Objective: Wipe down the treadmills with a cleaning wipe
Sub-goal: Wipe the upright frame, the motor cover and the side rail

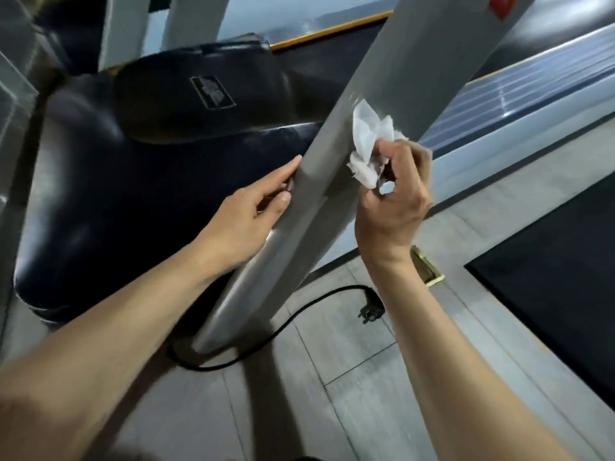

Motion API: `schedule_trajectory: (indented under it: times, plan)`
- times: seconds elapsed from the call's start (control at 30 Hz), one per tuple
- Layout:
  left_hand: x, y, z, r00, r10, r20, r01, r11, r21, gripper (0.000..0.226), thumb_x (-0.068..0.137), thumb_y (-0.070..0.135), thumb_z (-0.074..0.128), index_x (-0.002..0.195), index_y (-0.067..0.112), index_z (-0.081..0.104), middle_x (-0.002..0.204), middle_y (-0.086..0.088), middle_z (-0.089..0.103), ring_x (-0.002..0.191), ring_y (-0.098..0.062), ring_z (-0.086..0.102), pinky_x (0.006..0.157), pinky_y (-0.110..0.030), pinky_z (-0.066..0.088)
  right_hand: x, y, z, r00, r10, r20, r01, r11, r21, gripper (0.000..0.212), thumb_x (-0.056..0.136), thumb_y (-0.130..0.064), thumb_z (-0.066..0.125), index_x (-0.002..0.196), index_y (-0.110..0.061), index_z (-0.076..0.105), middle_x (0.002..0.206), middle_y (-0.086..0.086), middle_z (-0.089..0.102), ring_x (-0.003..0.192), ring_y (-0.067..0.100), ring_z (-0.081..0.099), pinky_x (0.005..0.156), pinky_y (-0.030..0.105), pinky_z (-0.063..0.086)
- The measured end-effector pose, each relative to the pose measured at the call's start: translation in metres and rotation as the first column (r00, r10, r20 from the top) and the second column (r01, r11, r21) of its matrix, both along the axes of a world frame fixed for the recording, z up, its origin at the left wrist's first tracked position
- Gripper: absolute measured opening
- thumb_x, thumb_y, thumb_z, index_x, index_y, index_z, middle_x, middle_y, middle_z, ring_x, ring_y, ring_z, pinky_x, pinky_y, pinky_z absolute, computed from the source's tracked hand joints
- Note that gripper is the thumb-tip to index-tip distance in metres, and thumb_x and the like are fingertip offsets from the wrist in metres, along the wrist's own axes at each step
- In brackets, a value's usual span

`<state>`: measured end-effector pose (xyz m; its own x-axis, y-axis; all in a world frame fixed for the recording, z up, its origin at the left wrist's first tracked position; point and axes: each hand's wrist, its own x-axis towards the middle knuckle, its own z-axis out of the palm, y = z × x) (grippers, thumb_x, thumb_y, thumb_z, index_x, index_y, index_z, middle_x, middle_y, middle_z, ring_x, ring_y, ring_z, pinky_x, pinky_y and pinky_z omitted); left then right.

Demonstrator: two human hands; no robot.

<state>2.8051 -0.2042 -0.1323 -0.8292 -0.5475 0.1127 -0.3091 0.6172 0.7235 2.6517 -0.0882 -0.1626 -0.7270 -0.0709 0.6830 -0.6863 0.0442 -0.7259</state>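
A slanted silver-grey treadmill upright (392, 81) runs from the floor at bottom centre to the top right. My right hand (396, 201) is shut on a crumpled white cleaning wipe (369, 144) and presses it against the upright's right face. My left hand (253, 221) lies on the upright's left edge, fingers flat along it and thumb on the front face. Left of the upright sits the treadmill's dark glossy motor cover (139, 181), with a small label (212, 92) on its raised hood.
A black power cord (299, 311) loops across the grey plank floor (332, 394) from the upright's foot to a plug (372, 312). A brass floor socket plate (426, 266) sits right of my wrist. A dark mat (549, 294) lies at right, another treadmill's deck (532, 94) behind.
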Motion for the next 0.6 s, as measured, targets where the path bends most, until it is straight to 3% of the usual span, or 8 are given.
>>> schedule_trajectory:
  times: [0.07,0.17,0.3,0.43,0.5,0.57,0.6]
  plan:
    - [0.003,-0.004,0.002,1.000,0.008,0.015,-0.008,0.999,0.038,0.053,0.107,0.026,0.051,0.147,0.059,0.039,0.132,0.021,0.064,0.125,0.006,0.055,0.115,-0.027,0.040,0.018,-0.002,-0.017,1.000,0.029,0.002,-0.029,1.000,-0.001,0.012,0.087,0.004,0.068,0.098,-0.001,0.070,0.104,0.015,0.061,0.099,0.021,0.060,0.080,0.034,0.053]
    - [0.001,0.001,0.003,0.998,0.023,0.050,-0.026,0.997,0.069,0.056,0.107,0.023,0.051,0.147,0.060,0.038,0.123,0.017,0.068,0.119,0.001,0.061,0.113,-0.031,0.044,0.055,0.003,-0.051,0.982,0.182,0.048,-0.184,0.982,0.047,0.019,0.093,-0.001,0.055,0.107,0.004,0.067,0.111,0.018,0.059,0.108,0.026,0.057,0.093,0.039,0.050]
    - [0.001,0.007,0.001,0.998,0.027,0.053,-0.031,0.996,0.080,0.057,0.108,0.020,0.048,0.151,0.055,0.034,0.115,0.016,0.070,0.115,-0.004,0.063,0.110,-0.026,0.044,0.080,-0.001,-0.069,0.960,0.211,0.182,-0.222,0.974,0.045,0.011,0.097,-0.007,0.061,0.104,-0.002,0.066,0.106,0.007,0.059,0.097,0.026,0.060,0.084,0.042,0.053]
    - [-0.001,0.010,0.002,0.999,0.020,0.037,-0.023,0.995,0.101,0.057,0.109,0.017,0.046,0.155,0.048,0.033,0.112,0.029,0.068,0.115,0.005,0.061,0.108,-0.017,0.042,0.086,-0.002,-0.058,0.943,0.201,0.265,-0.202,0.979,-0.024,0.024,0.092,-0.001,0.064,0.116,-0.006,0.061,0.100,0.002,0.058,0.092,0.020,0.058,0.087,0.024,0.049]
    - [-0.001,0.011,0.000,0.999,0.026,0.034,-0.030,0.994,0.103,0.058,0.109,0.017,0.046,0.155,0.048,0.033,0.111,0.032,0.067,0.112,0.002,0.063,0.109,-0.022,0.044,0.098,-0.005,-0.071,0.932,0.200,0.303,-0.202,0.979,-0.023,0.026,0.089,0.005,0.062,0.112,-0.006,0.062,0.102,0.003,0.057,0.093,0.018,0.057,0.086,0.024,0.049]
    - [-0.002,0.013,-0.001,0.999,0.036,0.031,-0.039,0.994,0.105,0.057,0.109,0.019,0.045,0.154,0.051,0.033,0.118,0.027,0.066,0.116,0.000,0.062,0.111,-0.027,0.044,0.119,-0.008,-0.098,0.878,0.219,0.427,-0.243,0.970,0.003,0.028,0.087,0.006,0.061,0.108,-0.013,0.061,0.103,0.001,0.056,0.092,0.018,0.058,0.082,0.030,0.051]
    - [-0.001,0.014,-0.001,0.999,0.042,0.028,-0.045,0.993,0.112,0.056,0.109,0.019,0.045,0.154,0.052,0.032,0.124,0.025,0.065,0.119,0.003,0.060,0.112,-0.026,0.043,0.131,-0.009,-0.113,0.804,0.234,0.547,-0.281,0.960,0.002,0.030,0.088,0.004,0.061,0.106,-0.020,0.060,0.103,-0.001,0.057,0.091,0.018,0.059,0.079,0.031,0.052]
